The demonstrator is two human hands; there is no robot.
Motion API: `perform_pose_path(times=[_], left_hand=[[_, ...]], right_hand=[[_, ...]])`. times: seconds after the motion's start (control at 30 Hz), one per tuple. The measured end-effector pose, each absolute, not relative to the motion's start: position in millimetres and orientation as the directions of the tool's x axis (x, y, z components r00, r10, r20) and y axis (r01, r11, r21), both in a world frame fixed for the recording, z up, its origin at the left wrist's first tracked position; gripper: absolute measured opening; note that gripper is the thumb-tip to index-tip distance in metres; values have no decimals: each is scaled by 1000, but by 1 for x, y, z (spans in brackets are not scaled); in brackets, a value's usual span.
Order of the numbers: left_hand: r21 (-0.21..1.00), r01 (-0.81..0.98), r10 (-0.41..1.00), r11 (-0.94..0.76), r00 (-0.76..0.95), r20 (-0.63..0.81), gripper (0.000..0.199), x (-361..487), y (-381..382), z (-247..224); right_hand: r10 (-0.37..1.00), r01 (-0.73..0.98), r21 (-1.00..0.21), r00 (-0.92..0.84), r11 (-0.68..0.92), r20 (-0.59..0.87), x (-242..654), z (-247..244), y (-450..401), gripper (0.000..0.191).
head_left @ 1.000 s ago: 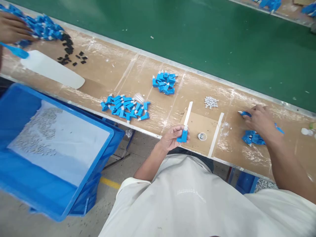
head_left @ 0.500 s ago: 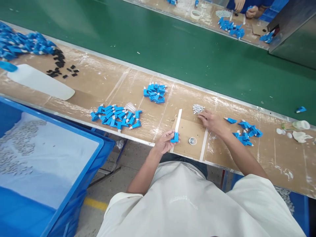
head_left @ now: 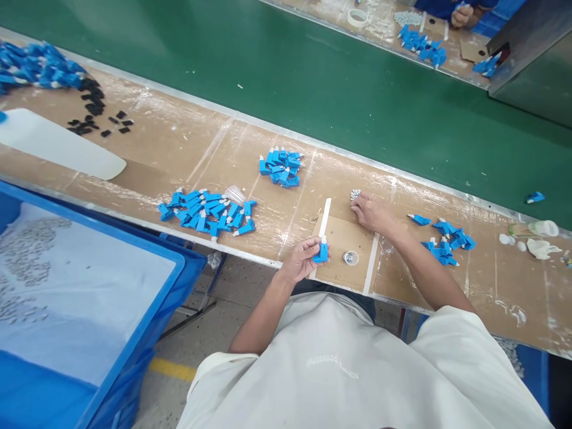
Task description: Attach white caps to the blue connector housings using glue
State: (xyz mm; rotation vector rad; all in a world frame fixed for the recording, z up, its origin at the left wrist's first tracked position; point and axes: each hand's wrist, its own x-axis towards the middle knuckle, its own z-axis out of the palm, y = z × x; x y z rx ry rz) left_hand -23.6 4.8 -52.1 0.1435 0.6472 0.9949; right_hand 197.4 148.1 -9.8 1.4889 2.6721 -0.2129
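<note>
My left hand (head_left: 304, 258) is closed around a blue plastic part with a white tip (head_left: 323, 251), near the table's front edge. My right hand (head_left: 374, 211) reaches over a small heap of tiny grey-white pieces (head_left: 354, 194) and covers much of it. Its fingers are bent together at the heap; whatever lies between the fingertips is hidden. Between and below my hands, a small clear cup (head_left: 351, 257) with little metallic bits inside stands on a cardboard sheet (head_left: 342, 235) edged with white tape.
Blue parts lie in piles at left (head_left: 208, 211), centre (head_left: 281, 167) and right (head_left: 449, 238). A white bottle (head_left: 58, 143) lies near black pieces (head_left: 93, 98). A green belt (head_left: 250, 77) runs behind the table; a co-worker's hand (head_left: 462, 16) is across it. A blue bin (head_left: 179, 265) stands lower left.
My right hand has moved slightly left and now covers more of the grey-white heap. My left hand has shifted a little right and down, with the blue part turned more upright.
</note>
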Motion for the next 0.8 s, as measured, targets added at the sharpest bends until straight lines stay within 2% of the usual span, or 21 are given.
perform_pose_path(times=[0.1, 0.17, 0.27, 0.33, 0.4, 0.47, 0.63, 0.8], left_hand=[[408, -726, 816, 554, 375, -441, 39, -25, 4, -52], [421, -725, 821, 546, 362, -442, 40, -26, 3, -52], [439, -723, 828, 533, 338, -448, 38, -27, 2, -52], [445, -723, 832, 528, 335, -443, 37, -28, 2, -51], [448, -726, 838, 521, 336, -430, 35, -28, 2, -50], [455, -730, 847, 510, 332, -416, 34, -28, 3, -47], [475, -714, 854, 514, 373, -364, 41, -20, 2, -37], [498, -656, 822, 567, 495, -283, 43, -13, 4, -27]], right_hand=[[824, 853, -68, -519, 518, -229, 191, -3, 150, 24], [829, 849, -148, -527, 507, -185, 197, 6, 156, 19], [898, 802, -436, -439, 407, 32, 220, 25, 166, 14], [937, 678, -659, -325, 326, 129, 240, 38, 163, 17], [956, 516, -817, -257, 257, 138, 253, 48, 150, 25], [969, 376, -907, -224, 188, 108, 258, 53, 126, 31], [990, 100, -994, -131, -32, -45, 238, 51, 57, 38], [977, -94, -977, -109, -193, -182, 212, 51, 25, 35]])
